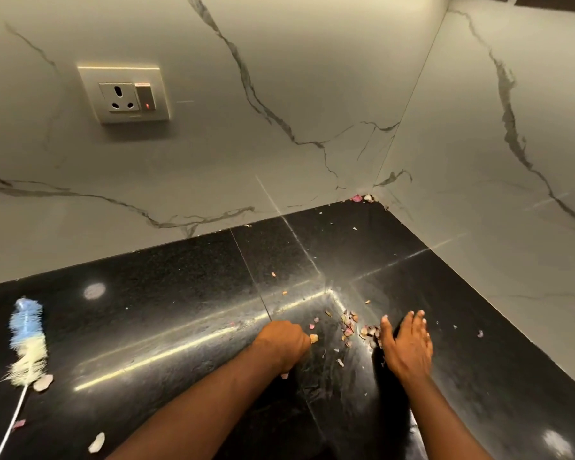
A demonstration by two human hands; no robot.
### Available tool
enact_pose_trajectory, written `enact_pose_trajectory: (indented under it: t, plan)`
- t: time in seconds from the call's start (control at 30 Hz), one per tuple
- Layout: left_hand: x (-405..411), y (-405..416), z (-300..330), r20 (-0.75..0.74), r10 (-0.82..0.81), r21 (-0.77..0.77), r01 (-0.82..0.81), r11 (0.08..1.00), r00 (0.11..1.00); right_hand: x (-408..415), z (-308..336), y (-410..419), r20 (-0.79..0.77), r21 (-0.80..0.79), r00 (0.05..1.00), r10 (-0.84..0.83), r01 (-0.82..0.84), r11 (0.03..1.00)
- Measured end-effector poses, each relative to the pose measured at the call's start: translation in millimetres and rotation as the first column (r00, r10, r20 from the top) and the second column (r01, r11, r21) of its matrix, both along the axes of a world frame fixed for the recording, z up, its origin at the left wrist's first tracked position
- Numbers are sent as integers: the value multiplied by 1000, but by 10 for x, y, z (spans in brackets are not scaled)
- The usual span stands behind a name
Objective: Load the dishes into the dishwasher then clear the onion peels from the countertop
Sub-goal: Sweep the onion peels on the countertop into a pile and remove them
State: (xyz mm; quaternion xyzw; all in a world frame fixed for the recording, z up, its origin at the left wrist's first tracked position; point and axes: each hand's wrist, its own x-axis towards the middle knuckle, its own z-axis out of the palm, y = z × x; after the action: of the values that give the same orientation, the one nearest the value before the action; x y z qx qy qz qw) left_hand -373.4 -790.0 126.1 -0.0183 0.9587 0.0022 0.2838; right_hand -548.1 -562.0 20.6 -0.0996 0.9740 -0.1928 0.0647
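I can't see the left hand (284,343) fingers; they curl under, hiding any grip. The bottle brush (25,336) handle runs off frame at 7 o'clock.

Head view looks down (steeply, close) at countertop (146,310) corner.

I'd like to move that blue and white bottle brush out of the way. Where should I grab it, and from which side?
Grip the thin white handle just below the bristles, coming from the near edge of the countertop. The bottle brush lies flat with its blue tip toward the wall; the fluffy head would squash and give a poor hold, while the stiff handle points toward you.
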Motion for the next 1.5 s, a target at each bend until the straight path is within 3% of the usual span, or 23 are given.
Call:
enact_pose_trajectory:
  t: [0.17, 0.33, 0.47, 0.57, 0.73, 0.83, 0.93, 1.07, 1.17, 1.3, 1.5]
  plan:
    - [-43, 34, 88, 16, -2, 3, 2, 1000, 1000, -114, -85, -346, -64, 15, 990, 126, -126, 992]
    - [-60, 60, 118, 6, 10, 14, -11, 1000, 1000, 8, -38, -603, -68, -193, 931, 359, -365, 911]
    - [-79, 65, 86, 8, 27, -4, -27, 1000, 1000, 265, -99, -855, -148, -231, 814, 561, -580, 781]
    - [-83, 79, 74, 14, 44, -11, -44, 999, 999, 416, -180, -955, -214, -165, 642, 736, -767, 621]
    - [-54, 133, 13, -14, 6, -48, -7, 999, 1000, 438, -178, -954, -367, -151, 532, 763, -844, 515]
    - [-22, 154, 25, -44, 2, -52, -4, 999, 999, 319, -223, -827, -454, -124, 547, 704, -821, 558]
    - [-6, 139, 27, -49, -13, -42, 11, 999, 999, 186, -240, -613, -474, -112, 627, 619, -739, 664]
    - [13, 105, -10, -59, -11, -36, 8, 999, 998, 115, -226, -431, -370, -237, 810, 455, -556, 796]
    - [6, 107, -27, -72, -14, -34, 11, 999, 997, 136, -201, -410, -254, -257, 871, 421, -480, 839]
    - [-9, 104, -45, -40, -25, -47, 23, 999, 999, 257, -125, -480, -124, -303, 833, 540, -550, 778]
    - [-40, 154, 0, -48, 3, -39, -5, 999, 999, 476, -165, -480, -302, -222, 621, 724, -784, 580]
